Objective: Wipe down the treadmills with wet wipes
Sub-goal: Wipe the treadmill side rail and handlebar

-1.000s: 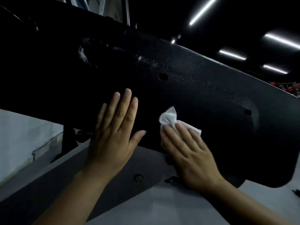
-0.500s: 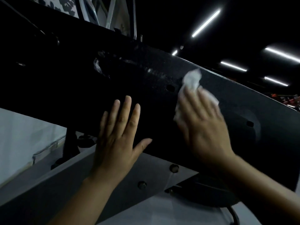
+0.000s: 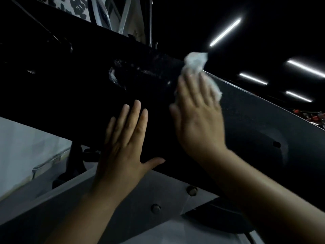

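Note:
A broad black treadmill panel (image 3: pixel 255 117) slants across the view from upper left to lower right. My right hand (image 3: pixel 198 117) presses a crumpled white wet wipe (image 3: pixel 195 65) flat against the panel near its upper edge; the wipe sticks out above my fingertips and is blurred. My left hand (image 3: pixel 124 143) rests flat on the panel's lower part, fingers straight and thumb spread, holding nothing. Wet streaks (image 3: pixel 123 73) shine on the panel to the left of the wipe.
A grey metal frame (image 3: pixel 158 192) with two bolts runs under the panel. A pale floor (image 3: pixel 26 143) shows at the left. White metal bars (image 3: pixel 123 16) stand behind the panel's top. Ceiling strip lights (image 3: pixel 225 32) glow at the upper right.
My right hand has swept the wipe up the panel from its lower edge to its upper edge. My left hand stays flat on the panel. The view has tilted slightly.

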The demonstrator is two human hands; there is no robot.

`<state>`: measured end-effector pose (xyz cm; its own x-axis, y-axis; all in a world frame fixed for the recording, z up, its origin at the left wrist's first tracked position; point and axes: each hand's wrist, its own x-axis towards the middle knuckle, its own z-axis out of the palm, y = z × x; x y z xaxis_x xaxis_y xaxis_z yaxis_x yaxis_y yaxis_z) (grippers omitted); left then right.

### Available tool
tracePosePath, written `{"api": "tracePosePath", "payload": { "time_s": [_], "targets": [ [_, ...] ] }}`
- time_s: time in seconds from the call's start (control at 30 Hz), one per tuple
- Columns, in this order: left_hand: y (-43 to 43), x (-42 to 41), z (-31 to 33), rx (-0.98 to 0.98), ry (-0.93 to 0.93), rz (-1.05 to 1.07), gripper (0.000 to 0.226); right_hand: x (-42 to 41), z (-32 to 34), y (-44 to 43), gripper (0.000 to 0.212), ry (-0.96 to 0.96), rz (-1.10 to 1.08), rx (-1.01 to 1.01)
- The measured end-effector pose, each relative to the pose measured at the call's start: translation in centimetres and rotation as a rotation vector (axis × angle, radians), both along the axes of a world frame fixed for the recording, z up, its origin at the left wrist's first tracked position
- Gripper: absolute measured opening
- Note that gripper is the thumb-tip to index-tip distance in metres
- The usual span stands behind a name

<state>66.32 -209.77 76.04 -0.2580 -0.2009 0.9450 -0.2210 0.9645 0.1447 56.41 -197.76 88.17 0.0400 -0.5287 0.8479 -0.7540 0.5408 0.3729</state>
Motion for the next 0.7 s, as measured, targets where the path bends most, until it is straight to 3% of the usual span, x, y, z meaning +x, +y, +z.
{"api": "tracePosePath", "payload": {
  "time_s": [0.13,0.2,0.33,0.47,0.53,0.67,0.7],
  "targets": [
    [-1.0,0.7,0.4,0.019,0.004,-0.032,0.104,-1.1,-3.5,2.7,0.057,0.251,0.001,0.404],
    [-1.2,0.9,0.5,0.013,-0.020,-0.026,0.106,-2.1,-1.6,3.6,0.057,0.225,-0.013,0.334],
    [-1.3,1.0,0.6,-0.003,-0.039,-0.019,0.104,0.7,0.8,-0.9,0.060,-0.012,-0.034,-0.017],
    [-2.1,1.6,0.5,-0.019,-0.038,-0.024,0.105,0.6,-3.7,0.2,0.056,0.213,0.012,0.332],
    [-2.5,1.9,0.6,-0.002,-0.042,-0.026,0.106,-0.9,-2.8,2.2,0.056,0.268,0.005,0.397],
    [-2.6,2.2,0.5,0.023,-0.070,-0.006,0.107,0.6,2.1,-1.2,0.060,-0.023,-0.015,-0.004],
    [-2.7,2.2,0.4,0.025,-0.068,-0.007,0.106,1.7,2.1,-2.8,0.063,-0.043,-0.020,-0.028]
  ]
}}
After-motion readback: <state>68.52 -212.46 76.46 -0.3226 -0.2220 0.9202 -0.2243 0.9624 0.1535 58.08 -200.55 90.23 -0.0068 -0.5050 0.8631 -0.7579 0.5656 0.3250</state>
